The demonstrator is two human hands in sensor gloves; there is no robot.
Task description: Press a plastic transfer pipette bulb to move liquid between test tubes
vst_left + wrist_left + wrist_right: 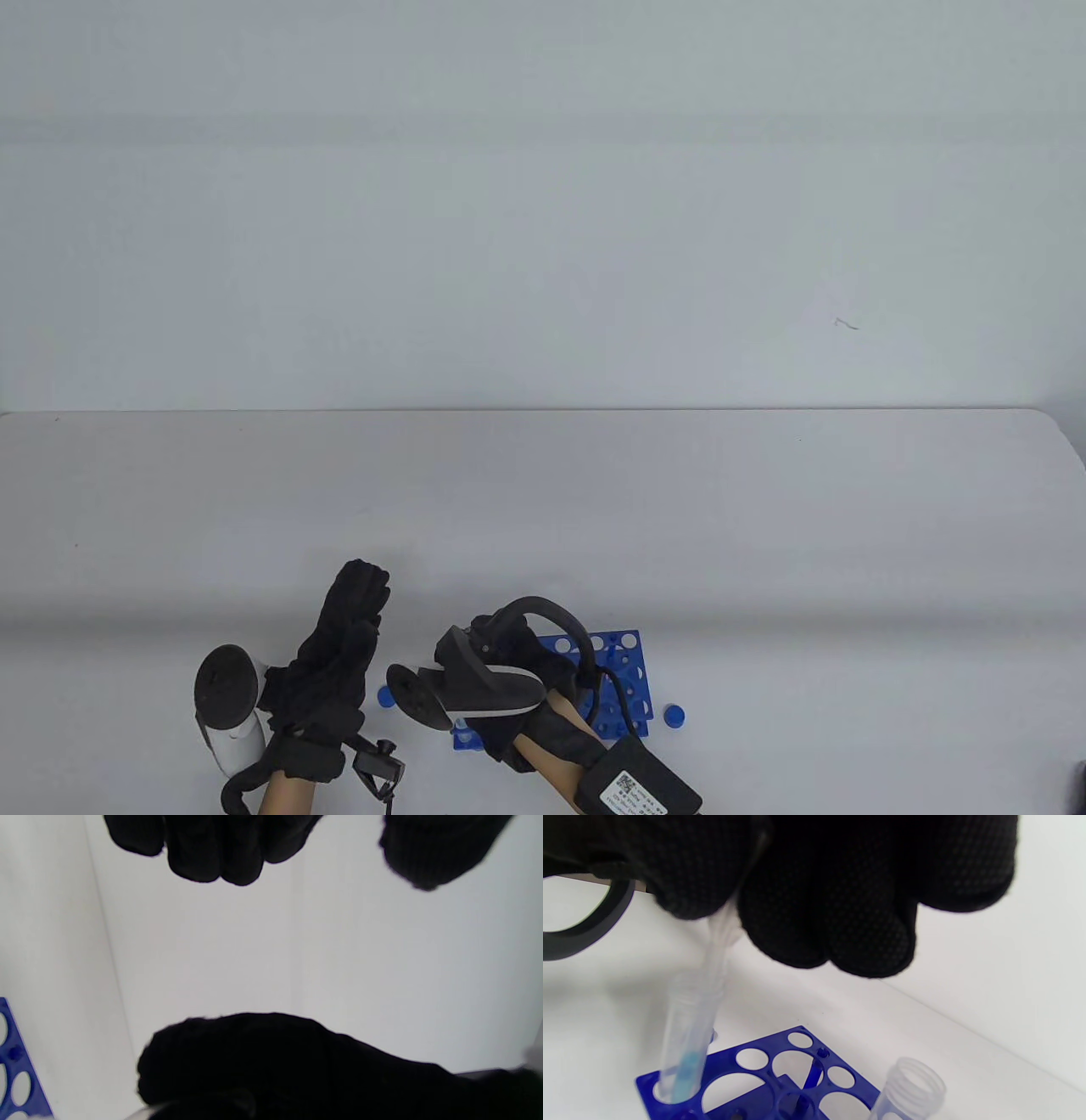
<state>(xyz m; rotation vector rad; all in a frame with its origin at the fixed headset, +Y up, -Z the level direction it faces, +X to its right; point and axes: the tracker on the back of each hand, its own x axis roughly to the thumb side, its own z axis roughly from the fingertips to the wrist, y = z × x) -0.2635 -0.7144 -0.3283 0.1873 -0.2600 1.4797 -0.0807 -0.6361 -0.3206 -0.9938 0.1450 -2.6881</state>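
A blue tube rack sits near the table's front edge, mostly under my right hand. In the right wrist view my right hand pinches a clear plastic pipette whose stem goes down into an open test tube standing in the rack; blue liquid shows low in that tube. A second open tube stands at the rack's right. My left hand is beside the rack on the left, fingers extended and holding nothing; in the left wrist view its fingers hang free over the table.
Two blue tube caps lie on the table, one left of the rack and one right of it. The rack's corner shows in the left wrist view. The white table runs back to a pale wall.
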